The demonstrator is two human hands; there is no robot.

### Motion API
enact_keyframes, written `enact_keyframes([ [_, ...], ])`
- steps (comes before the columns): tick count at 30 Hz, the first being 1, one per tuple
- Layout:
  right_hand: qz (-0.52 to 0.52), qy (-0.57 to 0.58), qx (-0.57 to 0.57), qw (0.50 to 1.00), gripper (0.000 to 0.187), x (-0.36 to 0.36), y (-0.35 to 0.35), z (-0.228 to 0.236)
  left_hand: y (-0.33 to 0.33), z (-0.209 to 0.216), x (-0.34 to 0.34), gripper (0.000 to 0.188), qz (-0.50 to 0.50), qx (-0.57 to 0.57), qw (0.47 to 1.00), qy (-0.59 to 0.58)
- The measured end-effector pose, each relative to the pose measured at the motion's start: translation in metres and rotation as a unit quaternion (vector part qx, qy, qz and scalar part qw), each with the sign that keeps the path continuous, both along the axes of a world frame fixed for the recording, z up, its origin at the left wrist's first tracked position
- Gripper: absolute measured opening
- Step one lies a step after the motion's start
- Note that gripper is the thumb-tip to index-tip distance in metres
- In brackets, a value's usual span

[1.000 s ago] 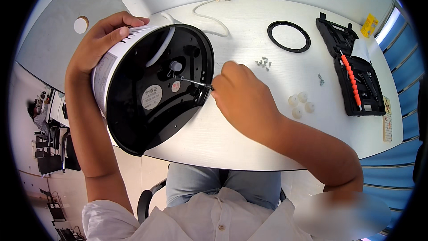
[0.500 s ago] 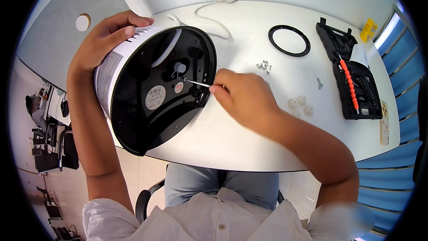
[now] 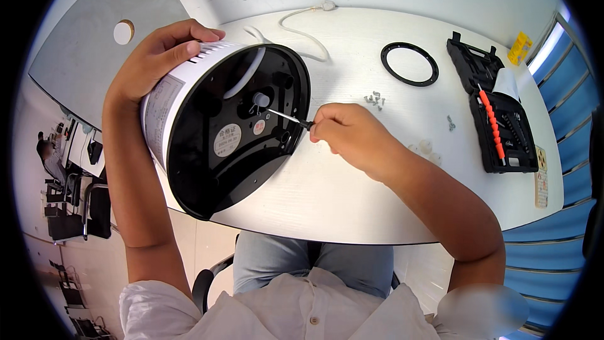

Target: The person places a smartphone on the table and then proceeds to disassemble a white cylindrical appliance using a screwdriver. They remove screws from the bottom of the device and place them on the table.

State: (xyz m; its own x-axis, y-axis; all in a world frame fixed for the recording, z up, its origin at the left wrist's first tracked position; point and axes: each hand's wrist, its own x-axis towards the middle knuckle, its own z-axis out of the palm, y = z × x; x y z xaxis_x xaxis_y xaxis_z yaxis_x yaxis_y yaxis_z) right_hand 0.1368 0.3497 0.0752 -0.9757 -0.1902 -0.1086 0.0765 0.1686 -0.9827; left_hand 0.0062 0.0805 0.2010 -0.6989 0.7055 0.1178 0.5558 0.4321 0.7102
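Note:
A white, drum-shaped appliance [image 3: 165, 102] lies tilted over the table's left side, its black underside [image 3: 236, 170] facing me. My left hand [image 3: 173, 50] is closed around its vented far side, thumb on the white shell. In my right hand [image 3: 352, 135] is a screwdriver [image 3: 290, 118], gripped by its black handle. The thin metal shaft points at the underside, its tip close to a small screw below a grey knob-like cable fitting [image 3: 260, 99]. Whether the tip touches the screw I cannot tell. A white power cord [image 3: 246, 75] crosses the underside's upper part.
On the white table [image 3: 352, 195] lie a black ring [image 3: 434, 75], loose screws [image 3: 375, 99], a smaller screw group [image 3: 451, 123] and translucent round pieces [image 3: 426, 147]. An open black tool case [image 3: 494, 119] holds an orange flexible shaft [image 3: 491, 119]. A plug [image 3: 328, 5] rests at the back.
The screwdriver and my right hand have shifted slightly right, and more of the black handle shows. The tip has drawn a little away from its earlier spot beside the screw.

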Motion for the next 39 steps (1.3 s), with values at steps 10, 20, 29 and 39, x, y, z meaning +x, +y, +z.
enact_keyframes([
  [10,0.086,0.028,0.078,0.993,0.019,-0.008,0.025,0.016,0.001,-0.001,0.000,0.046,-0.006,0.002,1.000,0.024],
  [20,0.083,0.028,0.135,0.987,0.023,-0.004,0.021,0.010,0.001,-0.002,0.001,0.047,-0.004,0.021,1.000,-0.005],
  [29,0.083,0.033,0.161,0.983,0.023,-0.006,0.021,0.006,0.000,-0.004,-0.002,0.047,0.014,0.027,0.999,0.008],
  [39,0.069,0.052,0.180,0.980,0.023,-0.004,0.020,0.011,0.001,-0.006,-0.001,0.048,0.019,0.039,0.999,0.011],
])
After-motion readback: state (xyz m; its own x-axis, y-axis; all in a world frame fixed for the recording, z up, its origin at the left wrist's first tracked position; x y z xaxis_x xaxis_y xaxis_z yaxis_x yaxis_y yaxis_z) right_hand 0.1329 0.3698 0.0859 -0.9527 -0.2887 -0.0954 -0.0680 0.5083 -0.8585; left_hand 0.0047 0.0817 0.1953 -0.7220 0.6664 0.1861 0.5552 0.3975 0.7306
